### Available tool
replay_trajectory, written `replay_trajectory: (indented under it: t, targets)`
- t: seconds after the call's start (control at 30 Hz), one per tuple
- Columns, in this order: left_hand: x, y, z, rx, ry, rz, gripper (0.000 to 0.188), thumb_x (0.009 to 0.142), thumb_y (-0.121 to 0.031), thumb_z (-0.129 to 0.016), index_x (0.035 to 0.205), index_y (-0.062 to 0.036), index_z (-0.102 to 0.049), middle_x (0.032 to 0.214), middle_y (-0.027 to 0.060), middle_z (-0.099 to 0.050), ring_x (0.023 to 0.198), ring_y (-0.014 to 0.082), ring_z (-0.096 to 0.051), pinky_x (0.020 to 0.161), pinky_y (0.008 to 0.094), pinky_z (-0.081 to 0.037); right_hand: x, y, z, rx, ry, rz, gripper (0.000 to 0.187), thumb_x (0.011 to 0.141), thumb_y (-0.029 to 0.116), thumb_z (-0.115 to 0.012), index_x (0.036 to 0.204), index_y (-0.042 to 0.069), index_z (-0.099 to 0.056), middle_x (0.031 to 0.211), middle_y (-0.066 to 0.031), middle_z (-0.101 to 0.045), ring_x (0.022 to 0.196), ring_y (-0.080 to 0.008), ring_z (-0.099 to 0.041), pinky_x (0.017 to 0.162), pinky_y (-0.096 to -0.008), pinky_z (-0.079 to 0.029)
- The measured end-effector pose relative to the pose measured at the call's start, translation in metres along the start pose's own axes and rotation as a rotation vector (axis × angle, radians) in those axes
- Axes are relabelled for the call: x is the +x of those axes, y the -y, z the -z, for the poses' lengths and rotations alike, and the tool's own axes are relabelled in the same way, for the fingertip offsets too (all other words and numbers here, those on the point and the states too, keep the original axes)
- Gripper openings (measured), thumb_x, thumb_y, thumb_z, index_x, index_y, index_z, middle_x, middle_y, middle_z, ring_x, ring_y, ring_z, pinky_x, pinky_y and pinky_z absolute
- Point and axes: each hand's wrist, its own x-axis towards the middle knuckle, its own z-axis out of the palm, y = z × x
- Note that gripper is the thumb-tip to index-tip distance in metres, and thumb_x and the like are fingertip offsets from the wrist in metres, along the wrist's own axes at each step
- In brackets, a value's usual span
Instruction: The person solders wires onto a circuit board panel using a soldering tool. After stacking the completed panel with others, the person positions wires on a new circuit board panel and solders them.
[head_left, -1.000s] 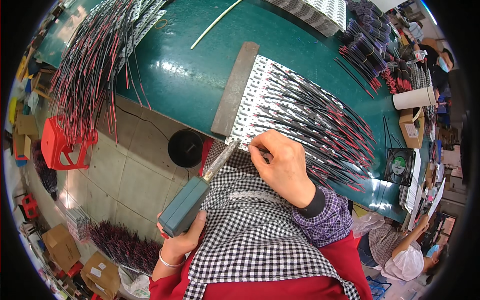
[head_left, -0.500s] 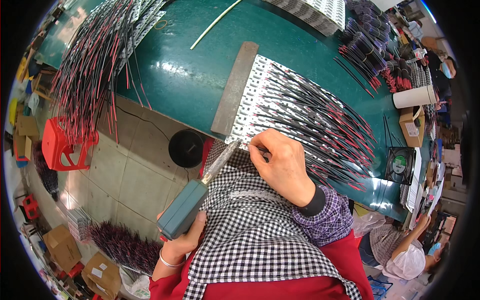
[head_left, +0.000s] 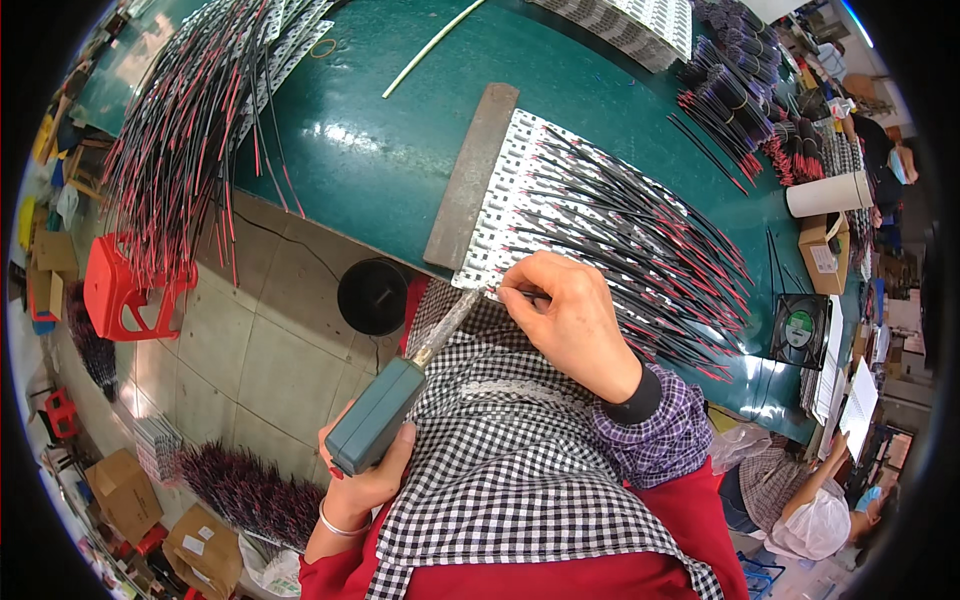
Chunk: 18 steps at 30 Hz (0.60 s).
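Note:
My left hand [head_left: 372, 485] is wrapped around the dark green handle of a soldering iron [head_left: 376, 415]. Its tip reaches the near corner of a white circuit board panel [head_left: 491, 225]. Just right of that tip, my right hand [head_left: 575, 325] is closed in a pinch on a thin black wire [head_left: 537, 296], mostly hidden by the fingers. Many black wires with red ends [head_left: 640, 250] fan out rightward across the panel. A flat grey metal bar [head_left: 470, 180] lies along the panel's left edge.
Wired panels [head_left: 200, 130] hang over the table's left edge. Stacked white panels [head_left: 625, 25] and wire bundles [head_left: 735, 95] lie at the far side. A small fan [head_left: 800, 328] sits at right. Below are a black bucket [head_left: 372, 297] and red stool [head_left: 135, 290]; another person [head_left: 800, 500] is at lower right.
The soldering iron and my left hand have shifted slightly right. My right hand has moved a little right and tilted while keeping its pinch. The person at right now holds a white sheet differently.

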Motion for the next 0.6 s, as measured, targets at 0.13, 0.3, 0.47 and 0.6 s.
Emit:
replay_trajectory:
  t: [0.13,0.3,0.47,0.6]
  targets:
    - [0.001,-0.001,0.001,0.053,0.016,-0.052,0.020,0.077,-0.001,-0.074,0.096,0.0048,-0.071,0.081,0.0110,-0.067,0.064,0.0186,-0.063,0.059,0.0287,-0.050,-0.002,0.001,-0.002,-0.053,-0.010,0.020,0.005,0.082,0.006,-0.069,0.080,0.003,-0.066,0.077,-0.0121,-0.065,0.065,-0.0314,-0.064,0.059,-0.0414,-0.049]
    - [-0.016,0.011,0.014,0.005,0.090,-0.013,0.029,0.088,-0.001,-0.075,0.116,0.0024,-0.067,0.104,0.0061,-0.070,0.086,0.0129,-0.064,0.075,0.0270,-0.053,-0.002,-0.001,-0.004,-0.070,-0.033,0.046,0.005,0.082,0.006,-0.069,0.080,0.004,-0.066,0.077,-0.0119,-0.064,0.066,-0.0322,-0.064,0.060,-0.0424,-0.050]
    - [-0.009,0.015,0.014,-0.026,0.096,-0.154,0.036,0.088,0.002,-0.072,0.123,0.0030,-0.064,0.112,0.0090,-0.069,0.084,0.0126,-0.063,0.070,0.0259,-0.053,-0.003,0.002,-0.003,-0.091,-0.018,0.065,0.005,0.083,0.006,-0.069,0.084,0.003,-0.065,0.078,-0.0118,-0.062,0.069,-0.0330,-0.064,0.061,-0.0436,-0.050]
    - [-0.007,0.018,0.013,0.376,0.113,-0.453,0.038,0.088,0.002,-0.072,0.125,0.0025,-0.063,0.115,0.0100,-0.068,0.081,0.0109,-0.061,0.065,0.0240,-0.051,-0.003,0.011,0.004,-0.225,-0.055,0.181,0.007,0.083,0.006,-0.070,0.087,0.004,-0.065,0.083,-0.0087,-0.057,0.082,-0.0288,-0.060,0.070,-0.0397,-0.049]
